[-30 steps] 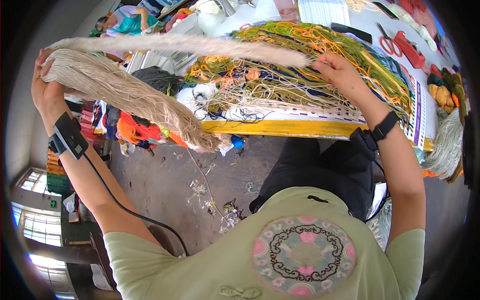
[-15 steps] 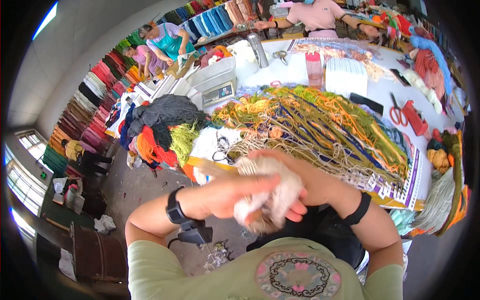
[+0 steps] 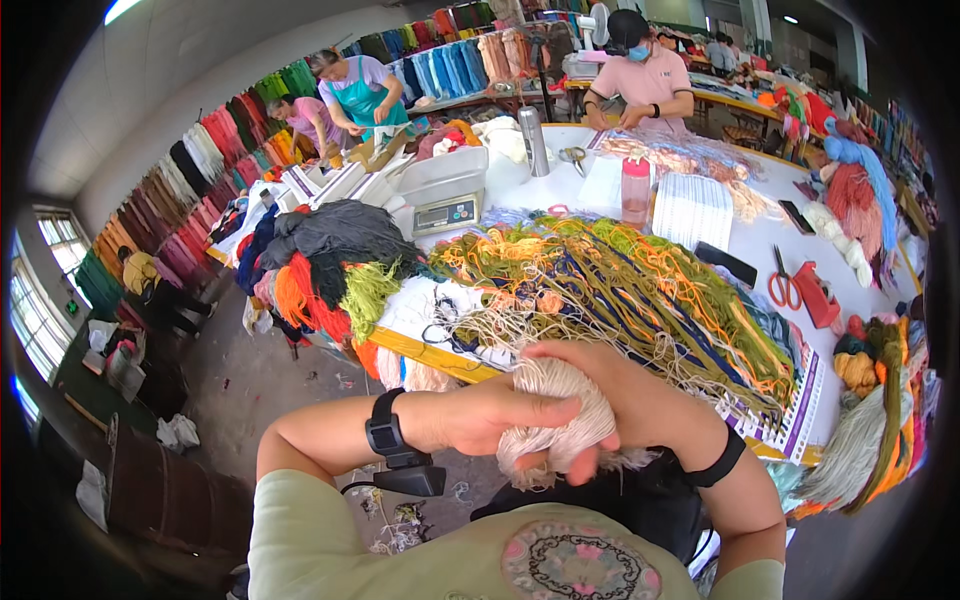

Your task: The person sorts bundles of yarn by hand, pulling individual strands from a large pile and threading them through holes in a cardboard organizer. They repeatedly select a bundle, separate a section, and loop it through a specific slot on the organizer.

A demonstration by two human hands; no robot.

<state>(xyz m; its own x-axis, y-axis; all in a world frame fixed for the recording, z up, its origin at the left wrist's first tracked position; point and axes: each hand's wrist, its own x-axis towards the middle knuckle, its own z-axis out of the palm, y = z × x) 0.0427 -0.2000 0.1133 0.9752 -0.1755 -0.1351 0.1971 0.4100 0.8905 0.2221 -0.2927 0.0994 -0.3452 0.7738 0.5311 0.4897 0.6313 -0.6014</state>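
Close in front of my body I hold a wound bundle of cream yarn [image 3: 565, 405] with loose, frayed strands at its lower end. My left hand [image 3: 485, 412] grips it from the left, thumb laid across the strands. From the right, my right hand [image 3: 640, 395] is wrapped round it, and its fingertips show beneath the bundle. Just beyond my hands, at the table edge, lie loose cream strands [image 3: 500, 325] and a broad spread of olive, orange and navy yarn [image 3: 640, 300].
Grey yarn [image 3: 335, 235], a digital scale [image 3: 447, 214], a pink-lidded bottle [image 3: 635, 190], red-handled scissors [image 3: 785, 285] and a red tape dispenser [image 3: 818, 295] stand on the white table. Across it sits a person in pink [image 3: 645, 80]. A rusty drum [image 3: 165, 490] stands at lower left.
My hands and the yarn bundle sit slightly lower and further right in view; the bundle is less blurred. Across the table, the person's spread arms have come together.
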